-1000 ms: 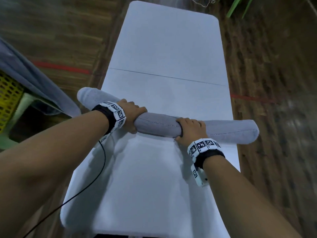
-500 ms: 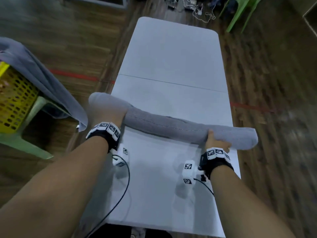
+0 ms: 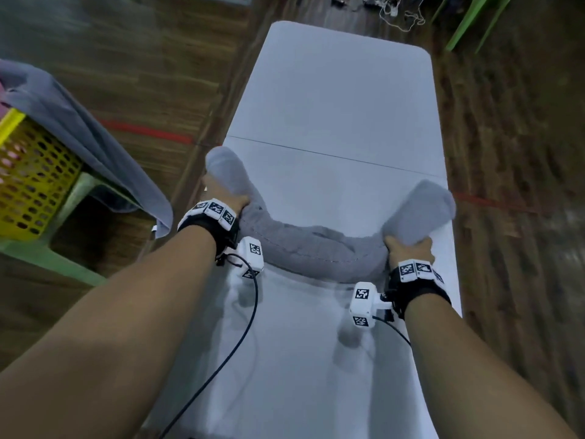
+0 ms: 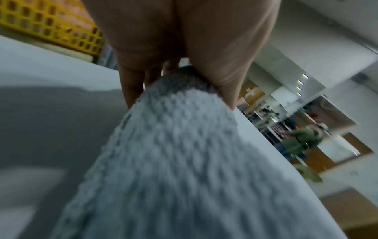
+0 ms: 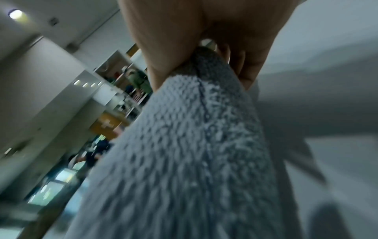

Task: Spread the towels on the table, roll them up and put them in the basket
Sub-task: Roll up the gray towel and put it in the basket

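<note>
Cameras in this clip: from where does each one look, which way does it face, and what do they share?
Head: from above, down along the table; shows both forearms, left hand, right hand.
Left wrist: along the left hand gripping the rolled towel; yellow basket behind.
Right wrist: along the right hand.
All three share the towel.

Two towels (image 3: 311,248), one basket (image 3: 30,172), one table (image 3: 335,99)

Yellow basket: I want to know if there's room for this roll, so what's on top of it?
A loose grey towel drapes over the yellow basket, hanging down its table-side edge. Something pink shows at its far corner. The cloth hides the rest of the inside.
</note>
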